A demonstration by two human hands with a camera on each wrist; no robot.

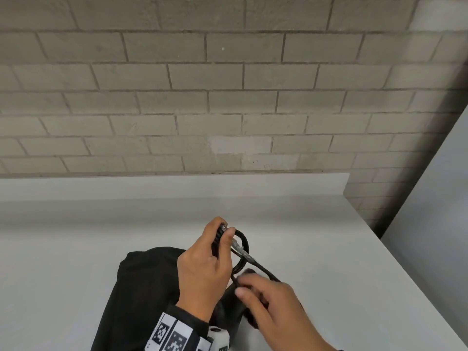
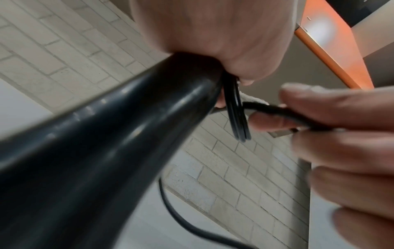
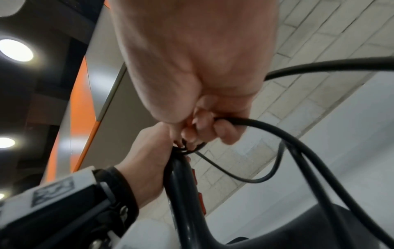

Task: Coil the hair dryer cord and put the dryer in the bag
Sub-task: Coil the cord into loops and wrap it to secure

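Note:
The black hair dryer (image 1: 228, 312) is held low over the table, mostly hidden by both hands. My left hand (image 1: 222, 236) grips its handle (image 2: 106, 143) and holds several loops of the black cord (image 1: 243, 249) against the handle's end. To the right, my right hand (image 1: 243, 285) pinches a free stretch of the cord (image 3: 277, 131) close to the loops (image 2: 236, 118). More slack hangs in a loop below (image 3: 255, 180). The black bag (image 1: 141, 287) lies on the table under and left of my left forearm.
A white table (image 1: 76, 249) runs to a low white ledge and a brick wall (image 1: 228, 97) at the back. Its right edge (image 1: 405, 262) slants close to my right hand. A grey panel stands beyond that edge.

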